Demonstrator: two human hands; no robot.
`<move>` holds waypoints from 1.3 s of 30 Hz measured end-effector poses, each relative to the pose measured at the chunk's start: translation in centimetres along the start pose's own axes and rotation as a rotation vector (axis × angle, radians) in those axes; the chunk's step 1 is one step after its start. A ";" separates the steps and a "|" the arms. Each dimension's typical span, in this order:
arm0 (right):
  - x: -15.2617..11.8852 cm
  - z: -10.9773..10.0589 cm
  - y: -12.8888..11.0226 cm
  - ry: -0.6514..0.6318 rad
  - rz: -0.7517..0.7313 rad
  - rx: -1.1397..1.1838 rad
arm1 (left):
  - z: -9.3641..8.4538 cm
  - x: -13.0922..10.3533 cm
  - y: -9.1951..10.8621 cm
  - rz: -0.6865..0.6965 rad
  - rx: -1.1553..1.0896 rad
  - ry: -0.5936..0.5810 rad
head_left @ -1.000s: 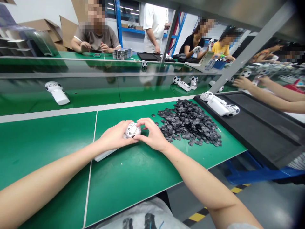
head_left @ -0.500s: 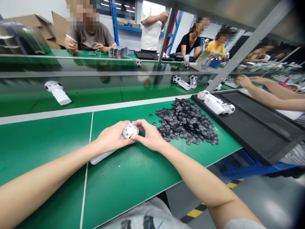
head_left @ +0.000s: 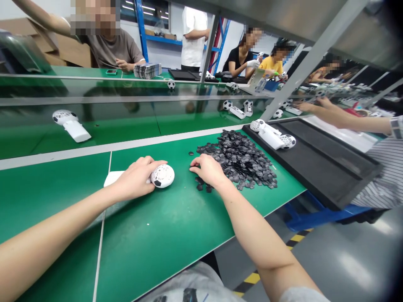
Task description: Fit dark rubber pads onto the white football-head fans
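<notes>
On tabletop (head_left: 163,239), L hand (head_left: 137,176) clamped on ball-headed unit (head_left: 163,176); R hand (head_left: 208,170) at black pcs (head_left: 247,157), can't tell if grip's pinched. Prob. picking step; next needs single pc.

The left forearm (head_left: 63,222) slanted inward to a curled, gripping left hand (head_left: 135,178), while the right arm (head_left: 252,226) bent forward, its right hand (head_left: 209,170) apart, fingers curved near the thumb.

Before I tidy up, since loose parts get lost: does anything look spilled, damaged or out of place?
Mildly, yes: the heap of black pieces lies straight on the green table, with no container visible around it, and one stray piece sits apart to its left. That may be deliberate. No clear damage shows.
</notes>
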State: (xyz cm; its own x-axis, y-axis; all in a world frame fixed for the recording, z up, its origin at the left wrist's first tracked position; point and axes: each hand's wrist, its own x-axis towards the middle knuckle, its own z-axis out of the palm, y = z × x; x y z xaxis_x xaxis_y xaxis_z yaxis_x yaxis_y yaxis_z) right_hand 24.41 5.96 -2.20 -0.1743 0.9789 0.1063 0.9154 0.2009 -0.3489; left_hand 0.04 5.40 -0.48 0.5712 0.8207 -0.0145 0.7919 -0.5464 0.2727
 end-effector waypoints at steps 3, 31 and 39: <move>-0.3 0.2 -1.0 -0.018 -0.024 -0.148 | 0.0 0.0 -0.1 0.033 0.056 -0.003; -2.4 0.7 -4.3 -0.092 -0.269 0.798 | 0.2 -0.7 0.8 0.060 -0.113 0.055; -2.3 1.6 -4.7 0.005 -0.325 0.803 | 0.9 -0.8 1.2 -0.015 -0.144 0.135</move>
State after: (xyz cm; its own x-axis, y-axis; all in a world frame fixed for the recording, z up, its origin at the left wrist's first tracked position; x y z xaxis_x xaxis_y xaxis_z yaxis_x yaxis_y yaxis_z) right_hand 19.87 2.81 -2.29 -0.3794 0.8689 0.3178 0.2870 0.4371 -0.8524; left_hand 0.72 3.97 -1.05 0.5177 0.8489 0.1067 0.7557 -0.5122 0.4083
